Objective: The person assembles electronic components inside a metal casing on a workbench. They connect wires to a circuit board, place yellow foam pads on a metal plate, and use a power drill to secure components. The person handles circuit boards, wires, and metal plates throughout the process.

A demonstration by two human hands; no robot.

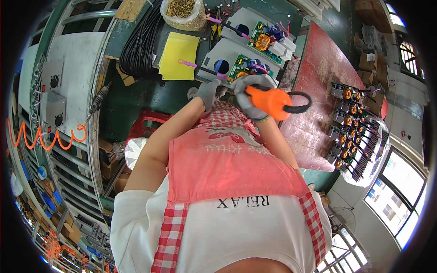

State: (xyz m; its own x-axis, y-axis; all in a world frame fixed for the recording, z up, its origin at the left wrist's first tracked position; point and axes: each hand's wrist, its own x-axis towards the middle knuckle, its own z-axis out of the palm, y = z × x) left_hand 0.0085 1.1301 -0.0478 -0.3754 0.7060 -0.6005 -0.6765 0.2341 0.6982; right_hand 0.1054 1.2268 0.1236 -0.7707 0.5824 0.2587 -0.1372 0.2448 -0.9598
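My right hand (249,101), in a grey glove, is wrapped round an orange hand tool (274,103) with a black loop at its back end. The tool's front end is hidden by my fingers. My left hand (208,94), also gloved, is closed close beside it at the bench's near edge; what its fingers hold is too small to make out. Just beyond both hands lies a grey metal plate (210,58) with a round hole, a green circuit board (241,65) and a black cable (205,68) with pink ends. A second plate (233,19) carrying a similar board (257,42) lies behind it.
Left on the bench are yellow sheets (178,55), a coil of black cable (143,43) and a bag of small brass-coloured parts (184,13). A worn red board (314,100) stands at right, with several assembled boards (348,120) beyond. An orange coiled hose (50,143) hangs at left.
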